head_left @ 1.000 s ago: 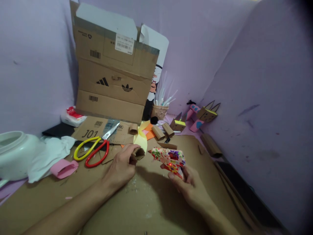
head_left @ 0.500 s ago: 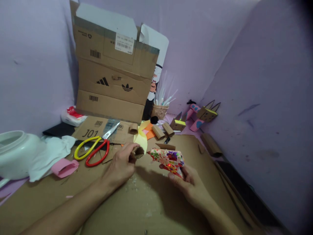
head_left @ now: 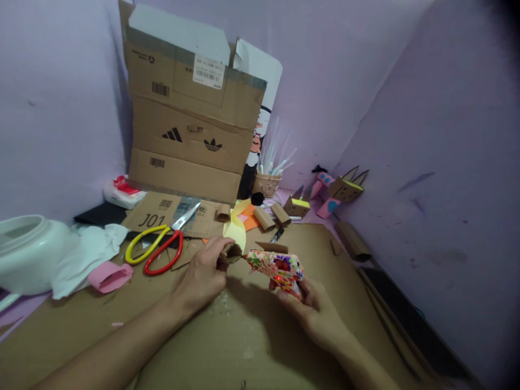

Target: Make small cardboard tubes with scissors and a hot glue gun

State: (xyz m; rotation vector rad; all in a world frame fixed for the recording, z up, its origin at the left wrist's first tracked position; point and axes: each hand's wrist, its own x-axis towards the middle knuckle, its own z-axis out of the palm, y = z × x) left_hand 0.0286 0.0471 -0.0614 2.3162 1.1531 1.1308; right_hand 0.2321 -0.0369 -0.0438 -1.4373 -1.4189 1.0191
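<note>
Near the middle of the view, my left hand (head_left: 208, 272) is closed around a small rolled cardboard tube (head_left: 232, 253), its open end turned to the right. My right hand (head_left: 312, 303) grips a flower-patterned hot glue gun (head_left: 276, 265) by its handle, and a small red light glows on its side. The nozzle points left and is at the rim of the tube; whether it touches I cannot tell. Left of my left hand lie scissors (head_left: 163, 250) with one yellow and one red handle. Behind the glue gun is a folded cardboard strip (head_left: 272, 247).
A large cardboard box (head_left: 187, 119) stands at the back. More cardboard tubes (head_left: 264, 219) lie behind my hands. At left are a white pot (head_left: 28, 260), a white cloth (head_left: 87, 254) and a pink paper loop (head_left: 110, 277). Cardboard animal figures (head_left: 345, 188) stand at right, by the wall.
The glue gun has shifted slightly left, bringing its nozzle to the tube's rim. My left hand keeps its hold on the tube, and the whole view has moved a little.
</note>
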